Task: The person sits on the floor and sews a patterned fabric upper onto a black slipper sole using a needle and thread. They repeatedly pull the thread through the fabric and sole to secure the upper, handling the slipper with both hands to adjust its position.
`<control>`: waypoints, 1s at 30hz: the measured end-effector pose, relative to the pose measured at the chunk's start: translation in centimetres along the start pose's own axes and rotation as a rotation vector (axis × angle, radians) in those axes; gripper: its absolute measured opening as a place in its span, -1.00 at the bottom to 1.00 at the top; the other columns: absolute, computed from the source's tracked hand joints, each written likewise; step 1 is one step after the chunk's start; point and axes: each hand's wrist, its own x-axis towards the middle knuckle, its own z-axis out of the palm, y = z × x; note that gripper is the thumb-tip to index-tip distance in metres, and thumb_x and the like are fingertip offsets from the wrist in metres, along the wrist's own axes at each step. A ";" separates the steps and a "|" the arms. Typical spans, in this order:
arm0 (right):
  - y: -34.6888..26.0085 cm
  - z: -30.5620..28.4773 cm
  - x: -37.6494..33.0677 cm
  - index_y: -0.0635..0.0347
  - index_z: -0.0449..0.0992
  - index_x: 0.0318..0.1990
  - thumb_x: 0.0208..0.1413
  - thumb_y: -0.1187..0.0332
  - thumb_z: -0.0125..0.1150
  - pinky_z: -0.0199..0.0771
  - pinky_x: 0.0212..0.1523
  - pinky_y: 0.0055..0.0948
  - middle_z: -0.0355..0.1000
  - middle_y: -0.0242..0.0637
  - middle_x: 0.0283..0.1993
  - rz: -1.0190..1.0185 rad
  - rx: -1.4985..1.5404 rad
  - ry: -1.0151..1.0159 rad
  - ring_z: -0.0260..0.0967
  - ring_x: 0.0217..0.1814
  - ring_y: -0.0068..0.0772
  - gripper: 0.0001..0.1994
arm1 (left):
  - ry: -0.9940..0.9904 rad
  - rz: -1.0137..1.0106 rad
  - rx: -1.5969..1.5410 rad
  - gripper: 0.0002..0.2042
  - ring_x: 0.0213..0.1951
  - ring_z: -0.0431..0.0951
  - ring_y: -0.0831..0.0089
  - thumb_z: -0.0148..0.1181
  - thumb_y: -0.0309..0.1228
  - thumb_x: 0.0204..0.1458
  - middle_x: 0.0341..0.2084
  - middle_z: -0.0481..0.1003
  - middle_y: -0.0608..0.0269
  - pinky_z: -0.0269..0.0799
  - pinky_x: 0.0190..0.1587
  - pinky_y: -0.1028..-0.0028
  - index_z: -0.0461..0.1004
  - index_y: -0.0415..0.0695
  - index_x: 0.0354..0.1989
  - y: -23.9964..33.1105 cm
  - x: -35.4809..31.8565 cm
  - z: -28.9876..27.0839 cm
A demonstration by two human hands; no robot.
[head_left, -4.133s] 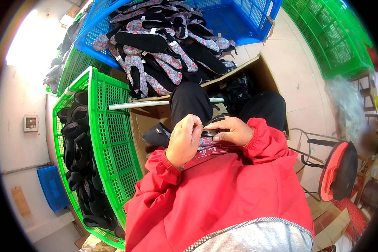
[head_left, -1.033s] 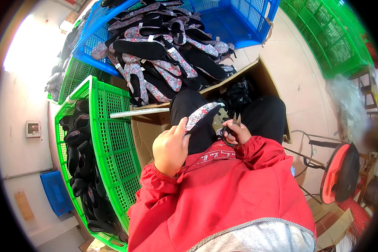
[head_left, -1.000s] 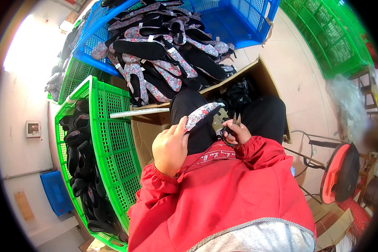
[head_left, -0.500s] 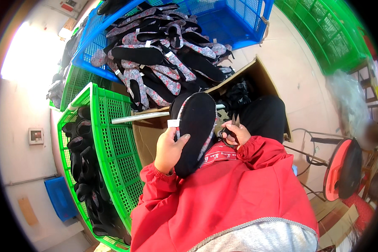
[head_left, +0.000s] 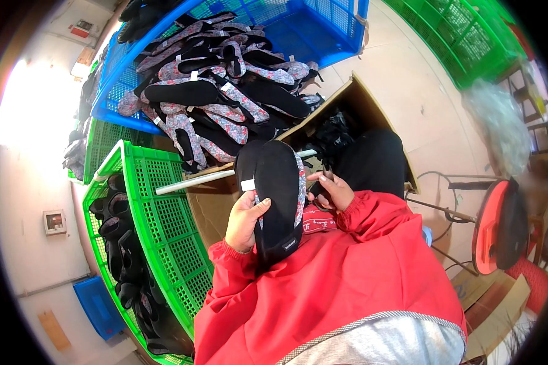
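Your left hand (head_left: 245, 220) gripped the slipper (head_left: 278, 201), which had turned from edge-on to black sole up above your lap. Your right hand (head_left: 333, 193) stayed closed on small scissors, too hidden to confirm. Judgement: trimming paused; sole inspection followed.

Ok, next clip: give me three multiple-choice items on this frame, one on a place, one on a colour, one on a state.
1. Where does the pile of patterned shoe pieces lie?
A. in the blue crate
B. on the red stool
C. on the person's lap

2. What colour is the crate at the person's left?
A. yellow
B. green
C. white

3. How is the black sole held?
A. lying loose on the floor
B. pinned under a foot
C. gripped in the left hand

Answers: 1 A, the pile fills the blue crate; 2 B, its mesh walls are green; 3 C, the left hand's fingers wrap the sole's edge while the right hand is beside it.
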 end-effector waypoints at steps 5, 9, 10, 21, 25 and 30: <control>0.6 0.1 -0.2 0.17 0.23 0.16 0.35 0.00 -0.14 0.10 -0.54 -0.65 0.50 -0.31 -0.35 -0.197 -0.291 0.009 0.07 -0.62 -0.70 -0.54 | 0.035 -0.003 0.047 -0.71 -0.13 0.53 0.48 0.06 -0.61 0.15 -0.10 0.51 0.18 0.44 -0.03 0.52 0.34 -0.36 0.05 -1.6 0.7 -0.4; 1.0 -0.6 -0.2 0.18 0.24 0.11 0.33 0.03 -0.07 0.18 -0.43 -0.67 0.41 -0.43 -0.35 -0.235 -0.392 0.052 0.14 -0.49 -0.73 -0.57 | 0.036 -0.020 0.051 -0.70 -0.13 0.54 0.47 0.07 -0.60 0.15 -0.10 0.51 0.17 0.44 -0.04 0.52 0.34 -0.36 0.06 -2.1 1.0 -0.4; 0.9 -0.4 -0.3 0.18 0.25 0.11 0.32 0.06 -0.03 0.21 -0.39 -0.67 0.38 -0.45 -0.35 -0.269 -0.387 0.061 0.17 -0.44 -0.74 -0.60 | 0.038 -0.020 0.041 -0.70 -0.13 0.54 0.47 0.07 -0.60 0.15 -0.10 0.51 0.17 0.44 -0.04 0.51 0.34 -0.36 0.06 -2.0 1.0 -0.3; 1.2 0.6 0.7 0.21 0.37 -0.25 0.22 0.42 0.17 0.19 -0.38 -0.67 0.26 -0.52 -0.44 -0.566 -0.732 0.299 0.14 -0.43 -0.72 -0.89 | 0.025 -0.067 0.095 -0.72 -0.12 0.51 0.48 0.08 -0.60 0.15 -0.10 0.51 0.17 0.41 -0.01 0.49 0.35 -0.37 0.04 -3.1 1.3 0.0; 0.8 0.9 0.6 0.22 0.36 -0.29 0.25 0.41 0.12 0.17 -0.41 -0.67 0.24 -0.53 -0.49 -0.640 -0.785 0.340 0.12 -0.48 -0.71 -0.89 | 0.026 -0.058 0.199 -0.72 -0.13 0.49 0.52 0.09 -0.59 0.15 -0.13 0.50 0.20 0.40 -0.02 0.51 0.36 -0.38 0.03 -3.4 1.4 -0.6; 0.9 0.1 1.0 0.24 0.34 -0.27 0.29 0.38 0.07 0.30 -0.32 -0.65 0.33 -0.47 -0.45 -0.600 -0.487 0.351 0.30 -0.39 -0.68 -0.87 | 0.030 -0.058 0.167 -0.72 -0.14 0.49 0.52 0.09 -0.59 0.15 -0.13 0.50 0.22 0.40 -0.03 0.51 0.36 -0.37 0.03 -3.3 1.3 -0.4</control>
